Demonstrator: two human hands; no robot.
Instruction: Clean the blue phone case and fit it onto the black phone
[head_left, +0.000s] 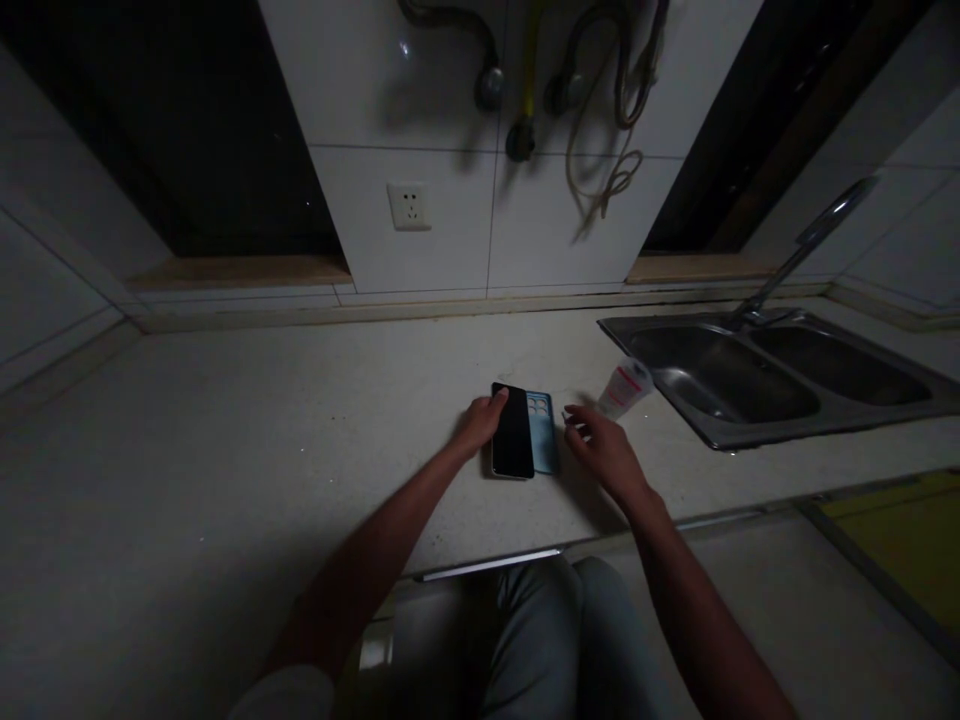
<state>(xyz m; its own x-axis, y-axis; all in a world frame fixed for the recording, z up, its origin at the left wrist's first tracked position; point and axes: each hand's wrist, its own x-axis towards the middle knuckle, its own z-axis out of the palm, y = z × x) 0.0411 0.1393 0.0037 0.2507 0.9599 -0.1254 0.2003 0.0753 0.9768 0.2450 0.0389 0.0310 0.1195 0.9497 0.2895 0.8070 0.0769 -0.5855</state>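
My left hand point(481, 422) grips the left edge of a black smartphone point(513, 436), with the thumb on its dark face near the top. Partly under the phone, showing along its right side, is a light blue phone case point(542, 440) with camera cutouts at its upper end. Just right of the case, my right hand point(596, 447) has its fingers pinched together. A tiny pale bit shows at those fingertips, too small to name. Behind the right hand, a clear plastic cup point(626, 386) with red print leans or lies on the counter near the sink.
The pale countertop point(247, 420) runs along a tiled wall with a power socket point(409, 206). A double steel sink point(720, 430) with a faucet point(802, 245) is at the right. Pipes and a looped cord point(616, 182) hang above. The light is dim.
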